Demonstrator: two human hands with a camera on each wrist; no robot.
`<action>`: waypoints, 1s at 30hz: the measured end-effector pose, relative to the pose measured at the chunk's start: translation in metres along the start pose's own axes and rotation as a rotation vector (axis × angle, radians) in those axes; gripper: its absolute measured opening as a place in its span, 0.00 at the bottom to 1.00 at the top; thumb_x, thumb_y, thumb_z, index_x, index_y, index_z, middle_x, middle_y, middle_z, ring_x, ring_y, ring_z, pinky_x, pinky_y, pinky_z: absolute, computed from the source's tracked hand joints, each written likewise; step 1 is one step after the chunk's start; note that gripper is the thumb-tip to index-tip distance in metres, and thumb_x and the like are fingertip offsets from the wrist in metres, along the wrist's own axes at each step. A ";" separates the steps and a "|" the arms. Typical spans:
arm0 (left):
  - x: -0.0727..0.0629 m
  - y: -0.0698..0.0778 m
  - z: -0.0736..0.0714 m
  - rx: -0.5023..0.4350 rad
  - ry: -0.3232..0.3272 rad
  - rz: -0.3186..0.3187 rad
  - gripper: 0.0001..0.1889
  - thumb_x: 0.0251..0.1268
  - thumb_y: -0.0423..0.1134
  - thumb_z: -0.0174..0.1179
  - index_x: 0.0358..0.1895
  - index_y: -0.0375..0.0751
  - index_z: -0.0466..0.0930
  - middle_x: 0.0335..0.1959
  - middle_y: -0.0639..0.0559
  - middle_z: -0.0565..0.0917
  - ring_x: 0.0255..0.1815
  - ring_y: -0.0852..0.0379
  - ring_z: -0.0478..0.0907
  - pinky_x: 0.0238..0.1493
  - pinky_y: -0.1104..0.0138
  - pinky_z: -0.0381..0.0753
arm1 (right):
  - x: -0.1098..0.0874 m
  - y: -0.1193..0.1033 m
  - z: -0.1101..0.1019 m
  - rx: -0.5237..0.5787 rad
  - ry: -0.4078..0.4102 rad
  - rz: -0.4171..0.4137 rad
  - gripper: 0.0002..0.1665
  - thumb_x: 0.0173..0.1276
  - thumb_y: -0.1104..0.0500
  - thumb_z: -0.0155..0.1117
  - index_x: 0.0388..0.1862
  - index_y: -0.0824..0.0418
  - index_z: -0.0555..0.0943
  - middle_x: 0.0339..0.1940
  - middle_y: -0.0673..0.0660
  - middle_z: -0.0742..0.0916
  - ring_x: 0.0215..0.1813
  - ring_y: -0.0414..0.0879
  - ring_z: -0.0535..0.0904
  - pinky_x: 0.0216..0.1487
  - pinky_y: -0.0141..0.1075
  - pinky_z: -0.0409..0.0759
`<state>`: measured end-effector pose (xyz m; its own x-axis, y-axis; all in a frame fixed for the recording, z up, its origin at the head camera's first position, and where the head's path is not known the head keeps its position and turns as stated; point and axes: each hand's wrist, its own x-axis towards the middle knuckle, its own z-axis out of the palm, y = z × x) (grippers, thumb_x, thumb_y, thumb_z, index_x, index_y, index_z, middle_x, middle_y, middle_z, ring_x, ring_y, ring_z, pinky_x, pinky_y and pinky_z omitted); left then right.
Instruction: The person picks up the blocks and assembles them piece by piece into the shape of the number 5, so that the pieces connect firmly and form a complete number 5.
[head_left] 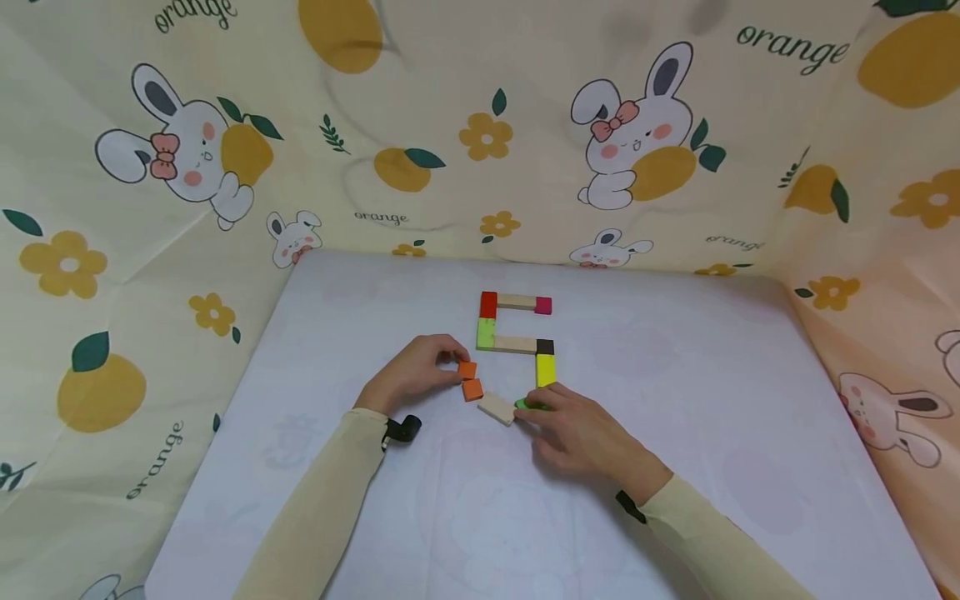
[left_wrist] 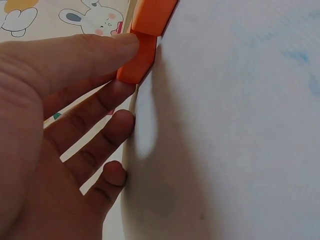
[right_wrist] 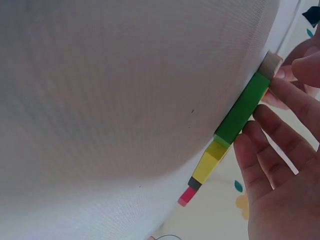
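Note:
Between thumb and fingers, my left hand (head_left: 417, 367) pinches an orange block (head_left: 467, 369). A second orange block (head_left: 472, 390) touches its near side, slightly askew. My right hand (head_left: 581, 429) rests its fingertips along a green block (right_wrist: 244, 107), which it mostly covers in the head view. Those fingers look fairly straight in the right wrist view, and the thumb is off the green block. A plain wooden block (head_left: 497, 408) lies at an angle beside the green one. The yellow block (head_left: 545, 369) meets the green block's far end.
Beyond the hands, blocks run on in a bent line: black (head_left: 545, 347), plain wood (head_left: 514, 344), lime green (head_left: 486, 333), red (head_left: 488, 304), plain wood (head_left: 517, 302) and magenta (head_left: 543, 306). All lie on a white table (head_left: 675, 375) with patterned cloth (head_left: 420, 100) around it.

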<state>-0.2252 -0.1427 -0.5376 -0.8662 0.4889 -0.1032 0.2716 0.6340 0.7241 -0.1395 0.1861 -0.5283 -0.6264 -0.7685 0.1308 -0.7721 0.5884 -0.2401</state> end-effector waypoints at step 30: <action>-0.005 -0.009 0.000 -0.037 0.031 -0.014 0.19 0.71 0.41 0.74 0.62 0.47 0.88 0.56 0.55 0.85 0.57 0.51 0.78 0.65 0.56 0.79 | -0.004 0.008 -0.008 0.101 0.089 0.094 0.26 0.68 0.56 0.70 0.65 0.53 0.89 0.64 0.53 0.84 0.68 0.50 0.76 0.64 0.51 0.83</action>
<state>-0.2233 -0.1507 -0.5437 -0.8828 0.4606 -0.0925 0.2442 0.6182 0.7471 -0.1438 0.1960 -0.5231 -0.7061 -0.6830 0.1871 -0.6974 0.6249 -0.3507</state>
